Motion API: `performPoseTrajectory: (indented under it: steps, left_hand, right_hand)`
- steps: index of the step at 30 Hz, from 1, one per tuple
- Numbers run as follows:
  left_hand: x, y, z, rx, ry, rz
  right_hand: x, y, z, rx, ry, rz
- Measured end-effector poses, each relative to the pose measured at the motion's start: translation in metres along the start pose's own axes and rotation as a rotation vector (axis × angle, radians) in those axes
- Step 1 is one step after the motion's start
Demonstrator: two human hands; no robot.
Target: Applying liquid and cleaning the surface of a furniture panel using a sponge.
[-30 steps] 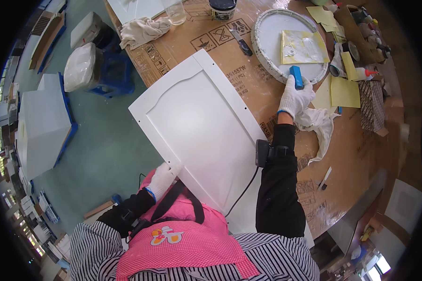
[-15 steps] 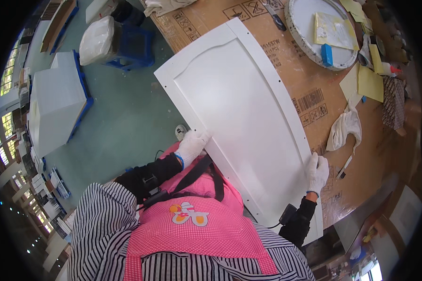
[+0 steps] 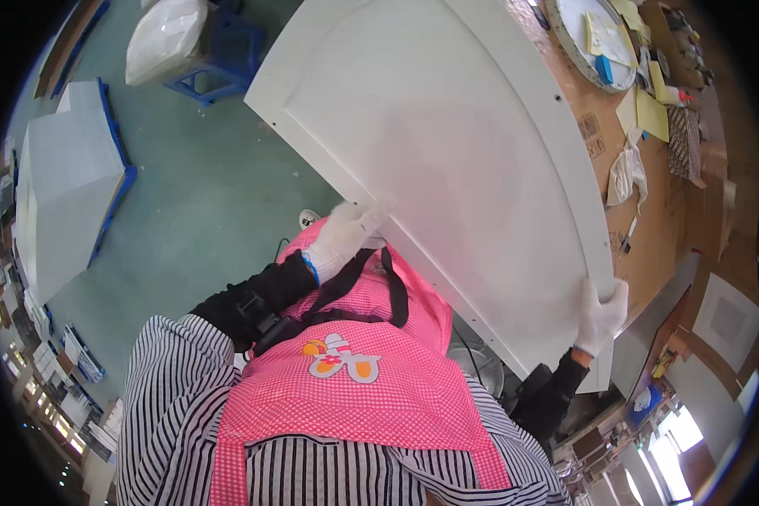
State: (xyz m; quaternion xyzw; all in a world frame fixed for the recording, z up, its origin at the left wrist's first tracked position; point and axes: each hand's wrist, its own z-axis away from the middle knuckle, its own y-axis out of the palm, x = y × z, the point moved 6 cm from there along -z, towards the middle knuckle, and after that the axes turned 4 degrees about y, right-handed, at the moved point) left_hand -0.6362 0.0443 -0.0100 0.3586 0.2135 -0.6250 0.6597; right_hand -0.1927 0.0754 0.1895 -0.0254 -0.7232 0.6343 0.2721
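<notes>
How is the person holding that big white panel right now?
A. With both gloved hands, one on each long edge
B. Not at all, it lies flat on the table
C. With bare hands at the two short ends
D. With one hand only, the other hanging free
A: the left hand in a white glove grips one long edge of the white panel, and the gloved right hand grips the opposite edge near its corner.

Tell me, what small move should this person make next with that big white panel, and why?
Probably keep both grips and ease the white door panel clear of the cardboard-covered table. The left hand and right hand clasp opposite edges, and its far end overhangs the round tray.
</notes>
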Motion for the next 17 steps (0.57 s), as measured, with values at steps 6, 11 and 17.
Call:
performPoseTrajectory:
  steps: [6, 11, 17]
  left_hand:
    - [0.014, -0.024, 0.055, 0.217, -0.055, 0.236]
    - [0.008, -0.076, 0.065, 0.268, 0.119, 0.169]
    - [-0.112, -0.198, 0.117, -0.024, 0.395, -0.033]
  right_hand:
    - [0.022, -0.058, 0.128, -0.202, -0.105, 0.132]
    - [0.082, -0.052, 0.191, -0.436, -0.257, 0.171]
    - [0.165, -0.008, 0.203, -0.291, 0.016, -0.395]
